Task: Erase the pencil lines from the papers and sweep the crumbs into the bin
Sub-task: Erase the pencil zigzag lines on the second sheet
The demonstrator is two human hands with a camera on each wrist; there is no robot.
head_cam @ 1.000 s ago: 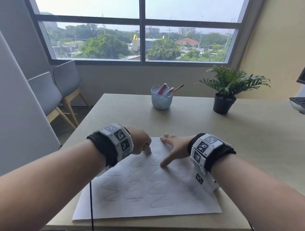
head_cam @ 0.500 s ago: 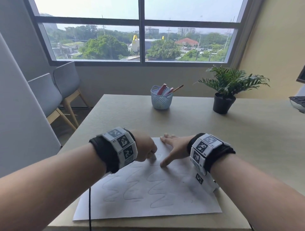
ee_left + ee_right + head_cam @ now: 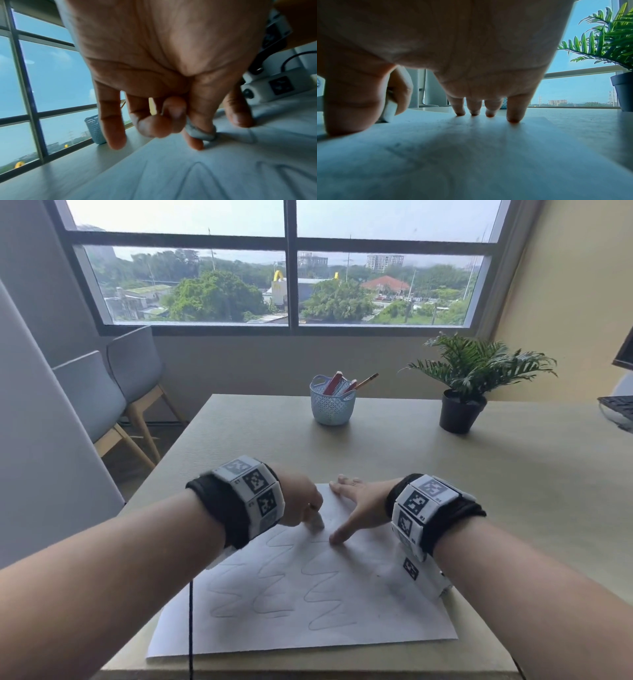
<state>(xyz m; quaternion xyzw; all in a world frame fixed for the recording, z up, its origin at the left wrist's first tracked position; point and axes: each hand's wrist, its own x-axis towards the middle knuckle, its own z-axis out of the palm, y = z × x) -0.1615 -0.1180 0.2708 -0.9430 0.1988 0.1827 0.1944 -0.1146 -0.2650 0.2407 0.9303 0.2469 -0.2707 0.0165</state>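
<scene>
A white sheet of paper (image 3: 308, 604) with several wavy pencil lines lies on the near part of the beige table (image 3: 445, 474). My left hand (image 3: 301, 505) pinches a small grey-white eraser (image 3: 317, 523) and holds its tip down on the paper's upper part. The eraser (image 3: 200, 133) shows between thumb and fingers in the left wrist view, and again as a white eraser (image 3: 389, 109) in the right wrist view. My right hand (image 3: 356, 505) lies flat on the paper, fingers spread, and its fingertips (image 3: 513, 119) press the sheet. No bin is in view.
A light blue basket (image 3: 330, 405) holding pencils stands at the table's far middle. A potted plant (image 3: 460, 409) sits at the far right, and a keyboard edge (image 3: 620, 409) beyond it. Two grey chairs (image 3: 113, 392) stand left of the table. A black cable (image 3: 191, 625) crosses the paper's left corner.
My left hand with the eraser has moved a little towards me and to the right over the paper's top lines. The right hand has stayed pressed on the sheet.
</scene>
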